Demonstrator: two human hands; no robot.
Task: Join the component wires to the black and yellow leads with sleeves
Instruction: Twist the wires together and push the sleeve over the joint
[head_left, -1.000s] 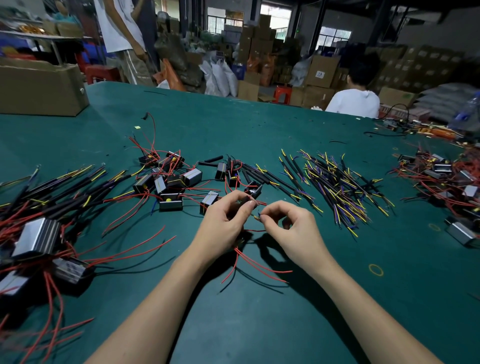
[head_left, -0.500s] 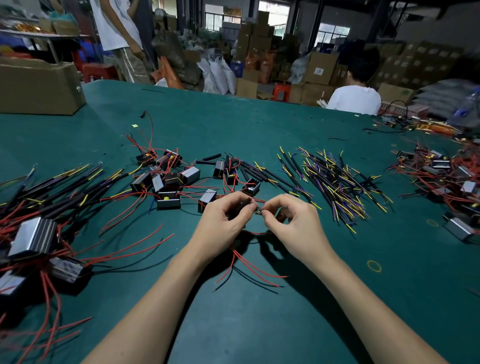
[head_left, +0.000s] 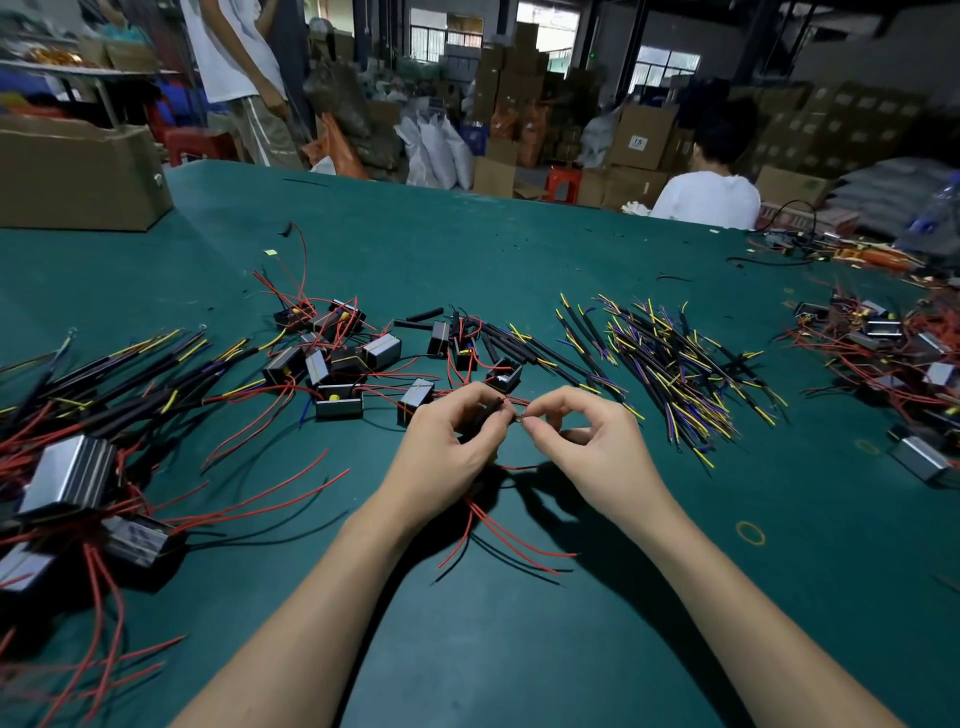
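From the head view, the left hand and right hand have edged closer over the tabletop, each grip now pinching the wire ends together, so twisting has likely begun.

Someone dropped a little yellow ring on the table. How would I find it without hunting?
Start at the green table and follow the right hand outward, toward the table's near right side. The yellow ring lies flat and alone on bare green cloth, nearer than the pile of black and yellow leads. It is a thin closed loop, unlike the straight wires around.
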